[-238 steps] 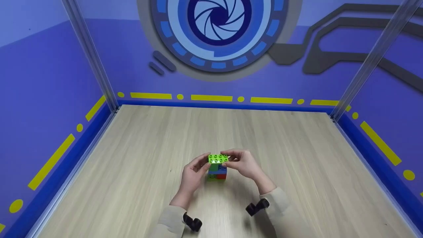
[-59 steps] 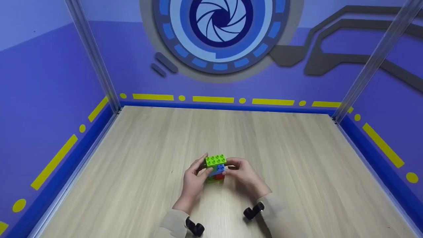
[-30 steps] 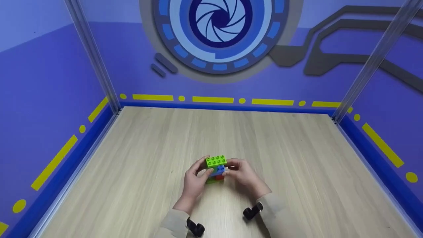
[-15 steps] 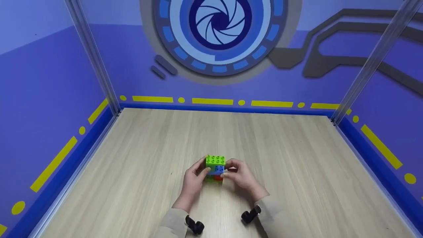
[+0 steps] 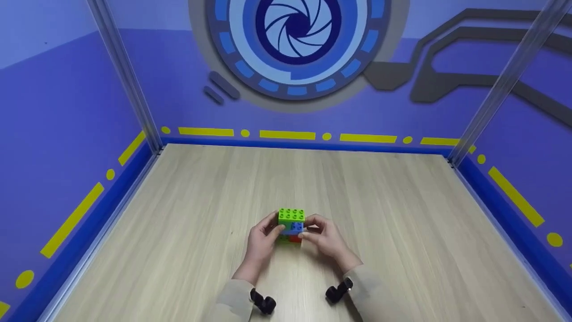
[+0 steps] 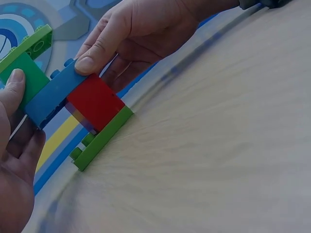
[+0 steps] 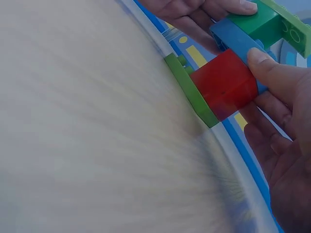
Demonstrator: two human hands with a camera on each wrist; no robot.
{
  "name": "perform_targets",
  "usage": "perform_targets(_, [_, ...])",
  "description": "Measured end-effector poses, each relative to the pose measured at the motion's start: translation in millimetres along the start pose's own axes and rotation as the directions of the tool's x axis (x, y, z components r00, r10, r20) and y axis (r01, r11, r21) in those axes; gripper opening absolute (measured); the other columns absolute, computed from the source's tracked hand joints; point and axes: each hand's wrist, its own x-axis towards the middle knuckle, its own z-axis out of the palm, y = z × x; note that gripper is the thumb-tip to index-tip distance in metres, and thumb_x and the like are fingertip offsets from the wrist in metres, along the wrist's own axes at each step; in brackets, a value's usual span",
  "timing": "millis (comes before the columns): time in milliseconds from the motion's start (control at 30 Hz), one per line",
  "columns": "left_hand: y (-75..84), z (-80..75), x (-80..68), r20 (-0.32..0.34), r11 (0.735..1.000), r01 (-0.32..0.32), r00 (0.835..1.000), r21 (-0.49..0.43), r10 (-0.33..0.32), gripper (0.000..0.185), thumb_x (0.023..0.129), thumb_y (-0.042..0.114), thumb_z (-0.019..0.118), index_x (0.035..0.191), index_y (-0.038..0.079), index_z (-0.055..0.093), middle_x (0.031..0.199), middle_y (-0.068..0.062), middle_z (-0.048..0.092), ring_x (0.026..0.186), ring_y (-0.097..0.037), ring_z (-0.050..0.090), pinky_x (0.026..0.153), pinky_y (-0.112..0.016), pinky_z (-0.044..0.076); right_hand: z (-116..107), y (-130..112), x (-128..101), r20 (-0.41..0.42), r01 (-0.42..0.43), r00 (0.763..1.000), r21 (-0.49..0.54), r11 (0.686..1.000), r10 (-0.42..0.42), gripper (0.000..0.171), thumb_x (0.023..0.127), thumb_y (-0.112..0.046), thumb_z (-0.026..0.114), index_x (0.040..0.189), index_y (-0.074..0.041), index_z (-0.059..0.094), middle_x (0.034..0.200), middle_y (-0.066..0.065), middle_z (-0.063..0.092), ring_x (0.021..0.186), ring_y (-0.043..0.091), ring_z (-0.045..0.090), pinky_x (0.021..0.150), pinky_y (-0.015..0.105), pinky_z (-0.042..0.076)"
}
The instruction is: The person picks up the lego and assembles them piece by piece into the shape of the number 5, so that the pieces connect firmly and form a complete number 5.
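A stack of toy bricks stands upright on the table between both hands. Its base is a thin light green plate (image 6: 104,141), with a red brick (image 7: 226,85) on the plate's right half. Across the red brick lies a blue brick (image 6: 56,97), and a dark green brick (image 6: 29,77) sits on the blue one's left half. A light green plate (image 5: 291,214) with studs caps the stack, overhanging to the right. My left hand (image 5: 261,241) pinches the dark green brick, thumb in front. My right hand (image 5: 328,239) pinches the blue brick's right end, thumb on its front face.
The wooden table (image 5: 201,201) stretches out around the stack. Blue panel walls (image 5: 147,85) with yellow dashes close it off at the back and both sides, with metal posts (image 5: 129,76) at the rear corners. Each wrist carries a black camera mount (image 5: 339,290).
Both hands held the top plate at first; they now grip lower, left on the dark green brick, right on the blue one. Over the last second the stack has turned slightly, squarer to the head view.
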Motion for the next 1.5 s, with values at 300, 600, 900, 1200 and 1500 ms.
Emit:
perform_targets(300, [1.4, -0.2, -0.4, -0.019, 1.000, -0.018, 1.000, 0.001, 0.018, 0.053, 0.098, 0.015, 0.069, 0.146, -0.001, 0.054, 0.146, -0.022, 0.059, 0.137, -0.035, 0.056, 0.111, -0.025, 0.050, 2, 0, -1, -0.014, 0.009, 1.000, 0.007, 1.000, -0.009, 0.027, 0.085, -0.005, 0.082, 0.106, 0.005, 0.070, 0.112, 0.019, 0.071, 0.103, 0.004, 0.064, 0.103, 0.041, 0.059])
perform_targets(600, [-2.3, -1.6, -3.2, -0.016, 0.999, -0.030, 0.999, 0.011, 0.030, 0.054, 0.099, 0.015, 0.069, 0.149, 0.002, 0.052, 0.151, -0.019, 0.055, 0.142, -0.034, 0.052, 0.114, -0.026, 0.047, 7, 5, -10, -0.058, 0.074, 0.996, -0.014, 0.997, -0.074, 0.033, 0.087, -0.006, 0.080, 0.118, 0.000, 0.072, 0.116, 0.020, 0.074, 0.105, 0.012, 0.070, 0.097, 0.040, 0.062])
perform_targets(900, [-3.5, -2.2, -4.4, 0.003, 0.997, -0.070, 0.998, -0.019, 0.070, 0.058, 0.097, 0.007, 0.069, 0.152, 0.019, 0.053, 0.152, -0.012, 0.056, 0.142, -0.029, 0.053, 0.113, -0.024, 0.048, 7, 7, -15, -0.070, 0.105, 0.991, -0.075, 0.992, -0.111, 0.041, 0.086, -0.007, 0.081, 0.124, -0.003, 0.069, 0.119, 0.019, 0.074, 0.108, 0.024, 0.073, 0.094, 0.034, 0.062])
perform_targets(1200, [-6.8, -1.8, -5.3, -0.043, 0.999, -0.036, 0.998, -0.017, 0.036, 0.054, 0.097, 0.012, 0.071, 0.148, 0.026, 0.057, 0.147, -0.010, 0.061, 0.133, -0.027, 0.061, 0.107, -0.023, 0.053, 3, 10, -16, -0.018, 0.100, 0.995, -0.006, 0.995, -0.100, 0.040, 0.090, -0.009, 0.077, 0.129, -0.001, 0.069, 0.125, 0.021, 0.072, 0.104, 0.012, 0.072, 0.088, 0.021, 0.059])
perform_targets(1500, [-5.8, -2.0, -1.7, -0.021, 0.998, -0.034, 0.999, -0.055, 0.033, 0.057, 0.097, 0.006, 0.070, 0.150, 0.020, 0.056, 0.157, -0.013, 0.050, 0.128, -0.031, 0.064, 0.094, -0.019, 0.059, 1, 7, -14, -0.008, 0.045, 0.999, -0.004, 0.999, -0.045, 0.043, 0.093, -0.013, 0.076, 0.134, -0.004, 0.067, 0.128, 0.019, 0.072, 0.107, 0.010, 0.069, 0.092, 0.020, 0.056])
